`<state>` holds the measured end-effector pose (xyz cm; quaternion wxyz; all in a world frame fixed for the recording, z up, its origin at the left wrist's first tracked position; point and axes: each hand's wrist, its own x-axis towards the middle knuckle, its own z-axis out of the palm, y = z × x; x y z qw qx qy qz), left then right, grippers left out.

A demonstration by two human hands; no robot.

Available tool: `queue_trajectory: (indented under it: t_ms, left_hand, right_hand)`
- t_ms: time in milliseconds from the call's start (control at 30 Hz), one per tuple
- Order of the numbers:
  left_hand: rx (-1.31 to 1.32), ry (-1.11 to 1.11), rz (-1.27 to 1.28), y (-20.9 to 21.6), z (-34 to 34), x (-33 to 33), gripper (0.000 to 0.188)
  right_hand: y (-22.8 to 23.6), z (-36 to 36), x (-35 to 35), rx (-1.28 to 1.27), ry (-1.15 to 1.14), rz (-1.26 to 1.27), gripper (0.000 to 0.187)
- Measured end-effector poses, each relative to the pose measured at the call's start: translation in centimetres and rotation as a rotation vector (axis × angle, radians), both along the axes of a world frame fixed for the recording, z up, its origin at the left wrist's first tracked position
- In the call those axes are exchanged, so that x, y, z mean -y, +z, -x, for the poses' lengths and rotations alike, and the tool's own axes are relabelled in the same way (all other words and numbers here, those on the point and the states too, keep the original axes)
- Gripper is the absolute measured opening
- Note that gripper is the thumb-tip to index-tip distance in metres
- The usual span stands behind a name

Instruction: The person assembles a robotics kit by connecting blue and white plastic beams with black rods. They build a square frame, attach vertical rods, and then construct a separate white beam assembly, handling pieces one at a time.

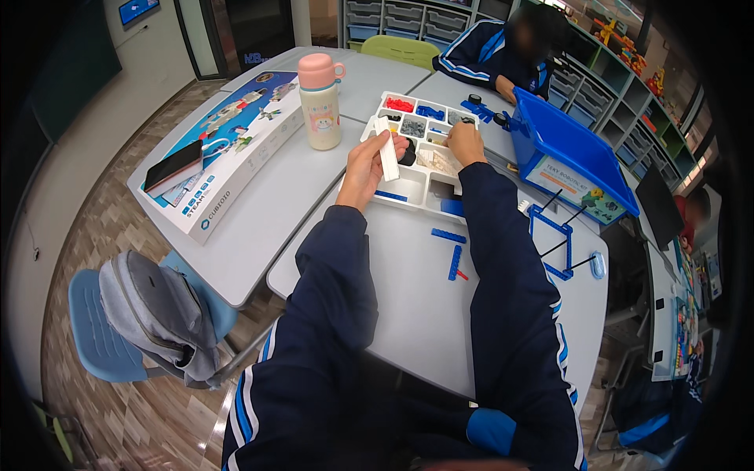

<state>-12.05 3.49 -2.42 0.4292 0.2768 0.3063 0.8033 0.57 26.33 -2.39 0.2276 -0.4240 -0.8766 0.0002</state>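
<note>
My left hand is in first, thumb and fingers closed around a white beam, which tilts above the left side of the white tray. Between tray and the bench's near edge, two blue beams lie loose. Now my right hand: fingers curled low at the tray's right edge, their grip hidden from me. Rightmost, a blue frame sits toward the bench's right edge.

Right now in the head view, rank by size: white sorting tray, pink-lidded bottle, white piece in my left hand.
Largest: white sorting tray, partly hidden
Next: pink-lidded bottle
Smallest: white piece in your left hand
</note>
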Motion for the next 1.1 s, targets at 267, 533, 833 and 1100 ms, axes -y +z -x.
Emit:
queue_trajectory:
  t_ms: [267, 533, 833, 1100]
  left_hand:
    - [-0.089, -0.081, 0.049, 0.5, -1.5, -0.1, 0.039]
    - [-0.228, -0.388, 0.021, 1.2, -8.4, 0.6, 0.040]
    - [-0.180, -0.683, 0.159, 0.2, -17.1, 2.9, 0.040]
    - [-0.270, -0.784, 0.258, -0.2, -19.4, 3.7, 0.038]
  right_hand:
    - [2.9, -2.6, 5.2, -0.542, 0.224, 0.219, 0.018]
    - [6.8, -13.3, 15.5, -0.944, 0.618, 1.069, 0.021]
    - [2.1, -25.6, 20.2, -1.155, 0.320, 1.149, 0.020]
    - [-0.9, -28.7, 22.1, -1.101, 0.289, 0.896, 0.013]
